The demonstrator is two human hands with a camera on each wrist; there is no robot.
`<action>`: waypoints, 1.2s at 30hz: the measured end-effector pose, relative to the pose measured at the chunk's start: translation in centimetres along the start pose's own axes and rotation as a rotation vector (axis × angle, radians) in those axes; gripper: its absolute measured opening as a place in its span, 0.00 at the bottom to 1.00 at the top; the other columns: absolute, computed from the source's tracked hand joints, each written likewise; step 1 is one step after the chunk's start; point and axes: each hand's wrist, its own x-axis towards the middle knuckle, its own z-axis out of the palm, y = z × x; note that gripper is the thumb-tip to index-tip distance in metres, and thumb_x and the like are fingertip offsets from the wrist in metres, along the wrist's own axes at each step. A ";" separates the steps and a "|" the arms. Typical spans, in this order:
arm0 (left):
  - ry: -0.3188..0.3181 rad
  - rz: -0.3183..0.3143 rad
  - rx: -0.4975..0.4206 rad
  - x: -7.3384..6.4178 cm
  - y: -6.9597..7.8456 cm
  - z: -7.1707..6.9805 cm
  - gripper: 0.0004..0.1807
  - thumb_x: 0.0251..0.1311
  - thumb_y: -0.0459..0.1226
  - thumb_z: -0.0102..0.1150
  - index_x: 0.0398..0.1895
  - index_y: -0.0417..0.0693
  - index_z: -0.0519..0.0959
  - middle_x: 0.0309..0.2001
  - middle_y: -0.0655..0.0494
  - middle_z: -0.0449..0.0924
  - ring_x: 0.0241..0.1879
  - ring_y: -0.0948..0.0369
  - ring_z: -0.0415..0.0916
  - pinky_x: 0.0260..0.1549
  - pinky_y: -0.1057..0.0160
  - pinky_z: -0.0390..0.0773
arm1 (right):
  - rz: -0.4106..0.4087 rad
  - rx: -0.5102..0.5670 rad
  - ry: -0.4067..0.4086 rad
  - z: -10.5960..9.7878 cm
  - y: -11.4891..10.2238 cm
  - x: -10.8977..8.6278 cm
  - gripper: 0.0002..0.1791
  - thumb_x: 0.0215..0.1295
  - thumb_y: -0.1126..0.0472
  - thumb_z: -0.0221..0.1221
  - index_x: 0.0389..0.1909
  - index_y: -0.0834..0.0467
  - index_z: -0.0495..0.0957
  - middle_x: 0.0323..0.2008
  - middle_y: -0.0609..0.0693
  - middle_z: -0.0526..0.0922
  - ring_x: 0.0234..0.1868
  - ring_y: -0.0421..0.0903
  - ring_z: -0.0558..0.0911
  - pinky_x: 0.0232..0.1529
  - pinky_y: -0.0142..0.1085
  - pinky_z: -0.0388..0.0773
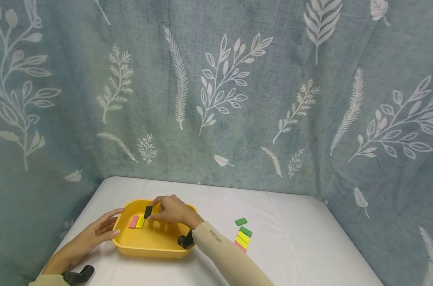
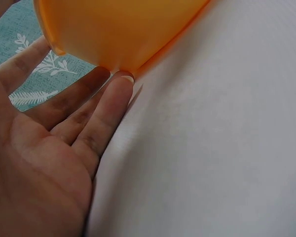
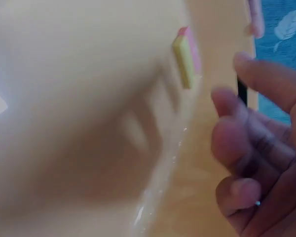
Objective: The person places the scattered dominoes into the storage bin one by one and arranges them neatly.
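Observation:
My right hand (image 1: 173, 210) pinches a small black block (image 1: 148, 212) between thumb and fingers above the far left part of a yellow plastic tray (image 1: 152, 252). Just a sliver of that block shows between the fingertips in the right wrist view. Inside the tray, a pink block (image 1: 133, 222) and a yellow block (image 1: 140, 221) lie side by side near its left wall. My left hand (image 1: 89, 236) touches the tray's outer left side with fairly straight fingers; the left wrist view shows the fingertips (image 2: 122, 86) against the orange-looking wall.
Right of the tray on the white-covered table (image 1: 291, 238), a green block (image 1: 241, 221) lies apart. Nearby is a row with another green block (image 1: 246, 231), yellow blocks (image 1: 243, 238) and a pink block (image 1: 240, 246). A leaf-patterned curtain (image 1: 216, 159) hangs behind the table and along its sides.

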 end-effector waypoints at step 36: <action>0.008 -0.021 -0.011 0.0 0.3 0.0 0.45 0.71 0.47 0.63 0.83 0.54 0.50 0.78 0.31 0.51 0.75 0.32 0.51 0.67 0.28 0.59 | 0.022 -0.156 0.014 2.8 1.3 1.4 0.29 0.56 0.40 0.74 0.54 0.51 0.85 0.17 0.38 0.78 0.14 0.36 0.74 0.19 0.27 0.73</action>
